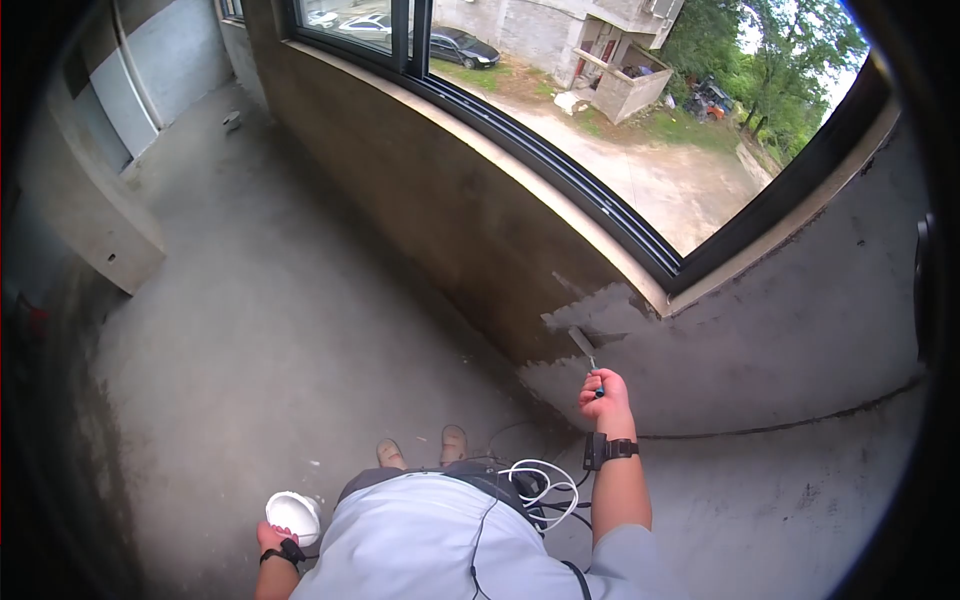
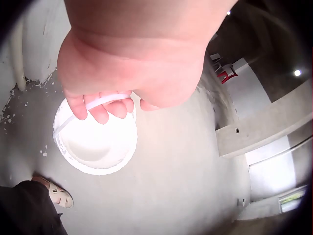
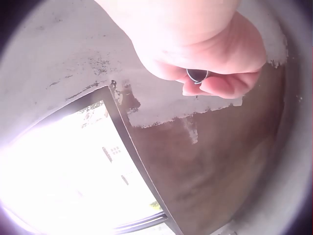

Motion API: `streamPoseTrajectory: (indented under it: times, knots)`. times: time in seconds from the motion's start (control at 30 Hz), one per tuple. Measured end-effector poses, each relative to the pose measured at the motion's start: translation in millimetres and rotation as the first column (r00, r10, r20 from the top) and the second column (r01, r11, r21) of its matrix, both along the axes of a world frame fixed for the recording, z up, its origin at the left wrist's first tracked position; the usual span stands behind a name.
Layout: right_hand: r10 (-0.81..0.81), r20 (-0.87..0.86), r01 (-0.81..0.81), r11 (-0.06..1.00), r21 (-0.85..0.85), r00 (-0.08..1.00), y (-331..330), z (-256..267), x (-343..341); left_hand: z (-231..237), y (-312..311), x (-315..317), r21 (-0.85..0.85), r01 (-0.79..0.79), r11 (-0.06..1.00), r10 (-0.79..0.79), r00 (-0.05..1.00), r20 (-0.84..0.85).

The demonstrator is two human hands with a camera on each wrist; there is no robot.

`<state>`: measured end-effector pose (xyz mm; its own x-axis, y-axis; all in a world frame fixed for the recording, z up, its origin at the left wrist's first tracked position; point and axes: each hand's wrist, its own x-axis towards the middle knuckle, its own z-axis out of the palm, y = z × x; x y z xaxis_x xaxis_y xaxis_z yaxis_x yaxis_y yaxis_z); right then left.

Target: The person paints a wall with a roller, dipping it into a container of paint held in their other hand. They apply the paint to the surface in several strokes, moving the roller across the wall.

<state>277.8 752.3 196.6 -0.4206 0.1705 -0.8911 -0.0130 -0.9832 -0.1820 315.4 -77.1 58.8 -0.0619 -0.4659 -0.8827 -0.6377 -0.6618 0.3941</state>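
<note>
My right hand [image 1: 607, 393] grips the handle of a small paint roller [image 1: 582, 342], its narrow grey head against the brown wall under the window corner. In the right wrist view, curled fingers [image 3: 222, 85] wrap the dark handle end [image 3: 197, 75], and the roller head is hidden behind the hand. Pale wet-looking coating [image 1: 605, 310] covers the wall around the roller, with ragged edges. Low at my left side, my left hand [image 1: 272, 538] holds a white bucket [image 1: 293, 516]. Fingers hook round its white bail handle [image 2: 108, 99]; whitish paint [image 2: 93, 142] shows inside.
A dark-framed window [image 1: 640, 245] with a pale sill runs above the brown wall [image 1: 440, 230]. White looped cable [image 1: 540, 480] hangs at my right hip. My shoes [image 1: 453, 445] stand on the grey concrete floor [image 1: 270, 340]. A dark line [image 1: 780, 430] crosses the right-hand wall's foot.
</note>
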Motion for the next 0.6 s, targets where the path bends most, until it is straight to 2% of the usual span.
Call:
streamPoseTrajectory:
  times: [0.1, 0.17, 0.2, 0.27, 0.37, 0.5, 0.57, 0.6]
  knots:
    - [0.016, -0.021, -0.016, 1.000, 0.021, 1.000, -4, 35, 24, -16, -5, -27, -0.029, -0.027, 0.999, 0.025, 0.998, -0.065]
    - [0.029, -0.032, -0.027, 0.998, 0.052, 0.999, -10, 51, 39, -14, -8, -47, 0.006, 0.076, 0.997, -0.076, 0.997, -0.011]
    - [0.014, -0.021, -0.012, 0.997, 0.077, 1.000, -13, 60, 44, -14, -7, -54, 0.012, 0.074, 0.997, -0.074, 0.997, -0.007]
    - [-0.012, -0.018, 0.014, 0.993, 0.121, 1.000, -20, 74, 51, -24, -13, -68, 0.039, 0.159, 0.987, -0.155, 0.985, -0.072]
    - [-0.023, -0.038, 0.028, 0.990, 0.136, 0.999, -28, 90, 55, -31, -7, -89, 0.039, 0.167, 0.985, -0.166, 0.986, -0.026]
    - [-0.045, -0.056, 0.053, 0.987, 0.151, 0.997, -42, 126, 57, -25, 9, -95, 0.049, 0.200, 0.979, -0.198, 0.979, -0.046]
    - [-0.052, -0.171, 0.072, 0.990, 0.117, 0.984, -43, 136, 56, -26, 8, -95, 0.054, 0.230, 0.972, -0.229, 0.973, -0.027]
    - [-0.053, -0.172, 0.074, 0.990, 0.118, 0.984, -45, 142, 53, -26, 8, -95, 0.055, 0.231, 0.971, -0.230, 0.973, -0.029]
